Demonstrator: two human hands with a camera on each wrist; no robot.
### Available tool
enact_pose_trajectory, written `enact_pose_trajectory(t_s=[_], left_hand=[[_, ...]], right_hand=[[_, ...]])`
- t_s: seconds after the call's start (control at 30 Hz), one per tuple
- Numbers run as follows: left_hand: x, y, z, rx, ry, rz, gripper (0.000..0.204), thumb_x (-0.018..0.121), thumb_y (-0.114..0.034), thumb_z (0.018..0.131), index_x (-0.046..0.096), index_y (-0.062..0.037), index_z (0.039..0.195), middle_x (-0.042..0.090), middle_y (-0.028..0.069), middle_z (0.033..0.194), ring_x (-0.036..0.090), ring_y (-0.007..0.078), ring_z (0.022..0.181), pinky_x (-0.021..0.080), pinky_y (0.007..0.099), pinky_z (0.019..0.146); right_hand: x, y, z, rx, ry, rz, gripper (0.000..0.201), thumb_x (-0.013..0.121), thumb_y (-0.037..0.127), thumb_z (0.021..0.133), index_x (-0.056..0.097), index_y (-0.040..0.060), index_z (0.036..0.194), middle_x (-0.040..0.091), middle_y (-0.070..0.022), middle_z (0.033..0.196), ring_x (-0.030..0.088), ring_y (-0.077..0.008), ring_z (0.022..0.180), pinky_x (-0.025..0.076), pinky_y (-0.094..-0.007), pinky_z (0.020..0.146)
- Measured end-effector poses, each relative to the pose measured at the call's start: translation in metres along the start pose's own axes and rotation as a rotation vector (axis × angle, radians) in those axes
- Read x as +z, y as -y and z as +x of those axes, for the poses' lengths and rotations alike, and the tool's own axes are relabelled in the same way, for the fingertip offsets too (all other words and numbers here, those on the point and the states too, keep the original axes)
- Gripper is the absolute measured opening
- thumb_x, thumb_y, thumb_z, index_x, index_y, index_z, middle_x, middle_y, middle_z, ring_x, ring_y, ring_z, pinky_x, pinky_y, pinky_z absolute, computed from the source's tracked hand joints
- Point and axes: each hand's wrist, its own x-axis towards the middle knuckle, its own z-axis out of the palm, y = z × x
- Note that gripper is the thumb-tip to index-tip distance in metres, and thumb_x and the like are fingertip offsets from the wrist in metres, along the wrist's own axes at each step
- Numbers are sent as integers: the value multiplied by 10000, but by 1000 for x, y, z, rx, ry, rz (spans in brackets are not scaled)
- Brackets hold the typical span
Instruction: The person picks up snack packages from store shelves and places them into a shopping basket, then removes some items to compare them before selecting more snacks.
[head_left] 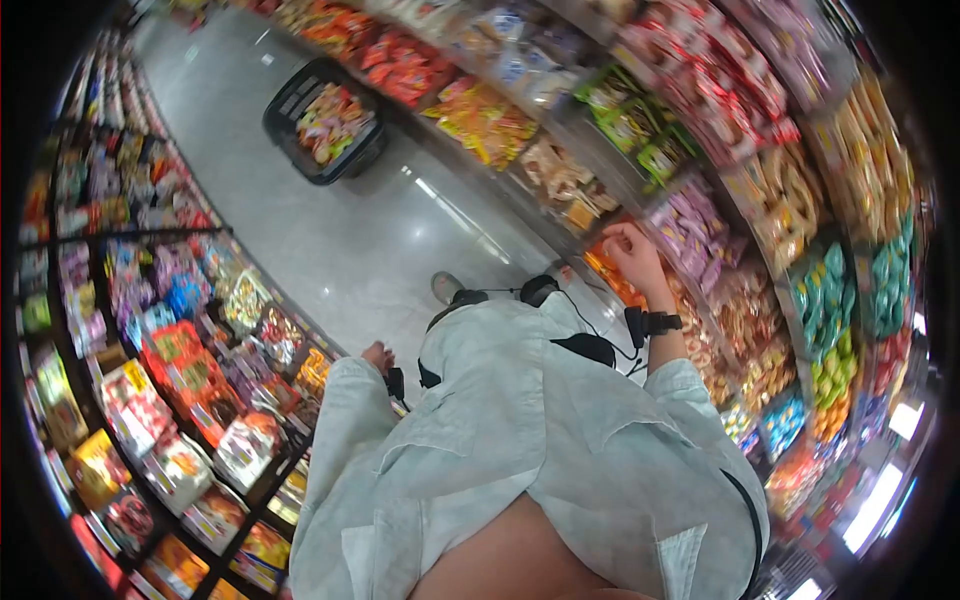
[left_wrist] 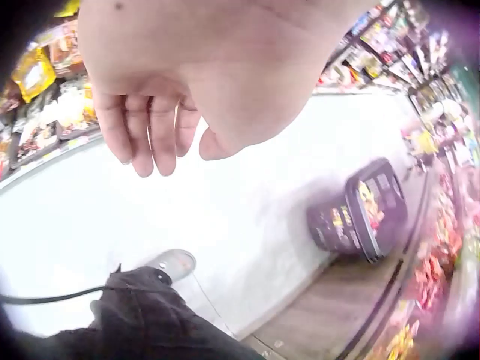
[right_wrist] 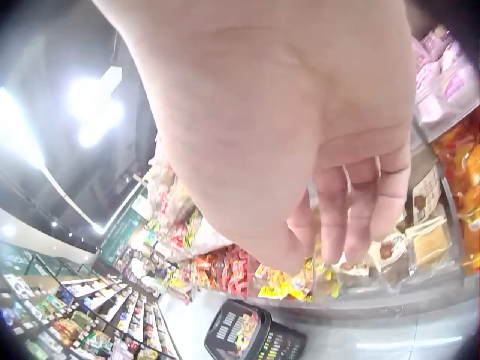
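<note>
The right hand (head_left: 636, 262) is held over the lower shelf bins at the right, above orange packets (head_left: 606, 270) and near purple packets (head_left: 692, 225). In the right wrist view that hand (right_wrist: 300, 150) has slightly bent fingers with nothing between them; beige packets (right_wrist: 431, 240) lie beyond the fingertips. The left hand (head_left: 378, 357) hangs beside the body, and in the left wrist view the same hand (left_wrist: 195, 90) has loosely curled, empty fingers above the floor.
A black basket (head_left: 318, 172) holding colourful packets stands on the grey floor, against the right-hand shelves. Shelves of packaged goods (head_left: 190, 370) line the left side. Both shoes (head_left: 446, 287) are on the floor, with a dark cable by the waist.
</note>
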Motion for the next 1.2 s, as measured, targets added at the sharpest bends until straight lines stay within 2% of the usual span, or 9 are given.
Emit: enact_pose_trajectory(t_s=[0.03,0.13,0.27,0.47,0.63,0.7,0.87,1.0,1.2], left_hand=[[-36,28,26,-88,-1,-21,237,587,-258,967,596,-100,1144,690,109,899,683,265,761,566,409,628],[-103,91,58,-208,102,-87,251,576,-283,968,603,-107,1144,695,88,919,692,268,792,574,425,655],[-88,107,-7,-135,39,-180,175,555,-278,970,623,-157,1078,696,68,850,669,220,676,512,348,551],[-50,119,-4,-137,77,-124,216,601,-283,948,605,-103,1067,691,70,883,666,203,689,522,356,569],[-37,13,-15,-90,116,-176,254,610,-274,947,604,-97,1130,694,75,921,648,195,725,528,339,622],[-43,-34,-12,-40,95,-241,290,614,-261,952,607,-84,1182,704,87,965,665,206,765,544,340,677],[-65,-137,-16,-17,-108,-396,303,614,-258,954,607,-74,1195,713,111,1004,700,224,827,568,348,719],[-73,-231,-8,46,-149,-374,289,623,-245,948,607,-71,1178,715,102,972,696,204,802,572,334,712],[-74,-340,27,102,-121,-198,264,626,-242,956,607,-57,1142,702,86,912,687,172,815,585,331,734]], right_hand=[[13,12,6,35,128,-62,259,688,130,946,675,31,1185,712,-37,988,663,-120,914,532,-277,830],[56,25,30,90,343,-142,322,716,171,932,670,39,1222,716,-49,1010,671,-144,957,536,-301,863],[101,41,69,151,527,-310,405,736,240,924,652,45,1269,712,-79,1094,667,-172,1027,531,-330,913],[182,86,153,28,712,-336,430,739,258,921,627,42,1276,710,-96,1114,675,-193,1038,535,-337,917],[261,147,235,-91,759,-416,455,732,305,881,650,75,1265,737,-134,1083,710,-273,1033,538,-374,935],[295,164,271,-151,788,-384,411,718,253,898,646,59,1252,739,-107,1038,711,-227,986,546,-348,898],[366,222,348,-240,829,-425,389,711,263,885,667,68,1218,745,-114,1037,718,-254,987,553,-360,893],[403,287,398,-250,854,-375,398,713,287,872,677,80,1211,744,-143,1061,719,-311,1021,556,-396,908],[436,307,452,-177,879,-330,398,725,300,868,682,89,1202,748,-149,1052,721,-331,1022,561,-413,901]])
